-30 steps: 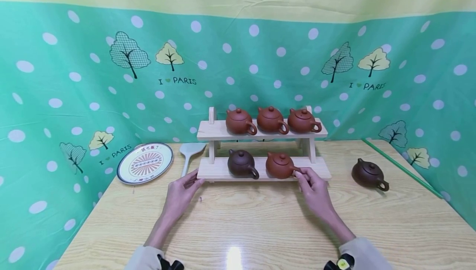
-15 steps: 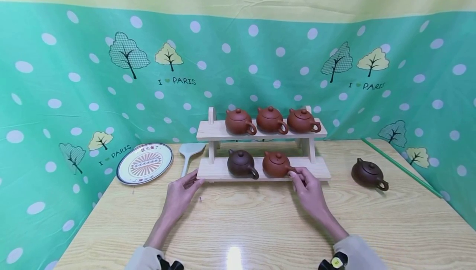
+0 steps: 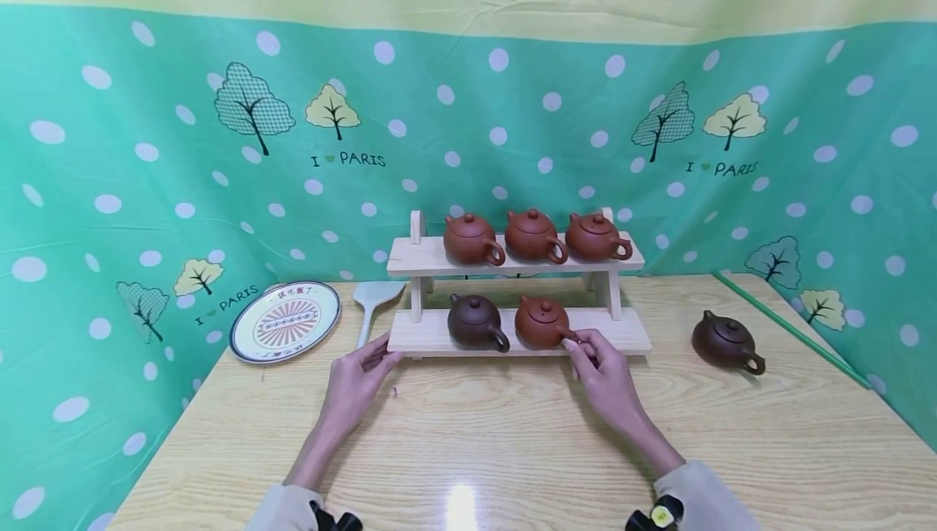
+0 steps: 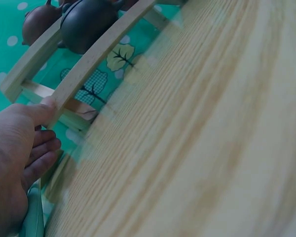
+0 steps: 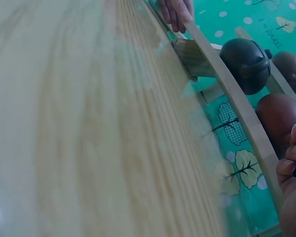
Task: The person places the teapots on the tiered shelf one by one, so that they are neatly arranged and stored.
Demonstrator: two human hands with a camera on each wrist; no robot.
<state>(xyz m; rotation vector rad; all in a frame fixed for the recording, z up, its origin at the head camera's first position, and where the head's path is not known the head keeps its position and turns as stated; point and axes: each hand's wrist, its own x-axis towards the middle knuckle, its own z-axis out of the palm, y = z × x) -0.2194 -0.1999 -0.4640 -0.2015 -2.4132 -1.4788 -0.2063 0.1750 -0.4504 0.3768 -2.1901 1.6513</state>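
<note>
A two-tier wooden display stand [image 3: 417,337] stands at the back of the table. On its lower tier, a reddish-brown teapot [image 3: 540,323] sits right of a dark purple-brown teapot [image 3: 472,323]. My right hand [image 3: 609,380] pinches the reddish teapot's handle, the fingers partly hiding it. At the stand's left end, my left hand [image 3: 353,383] holds the lower board; in the left wrist view its thumb lies against the board [image 4: 96,57], fingers curled below. Three reddish-brown teapots line the upper tier: left [image 3: 470,240], middle [image 3: 533,236] and right [image 3: 594,238].
Another dark teapot [image 3: 725,342] sits on the table to the right, near a green stick [image 3: 794,332]. To the left, a patterned plate [image 3: 322,324] leans by the curtain, with a pale spatula [image 3: 375,293] beside it. A dotted green curtain [image 3: 468,141] closes off the back.
The reddish teapot on the lower tier has shifted left, closer to the dark one, with my right hand still on its handle. My left hand has stayed put.
</note>
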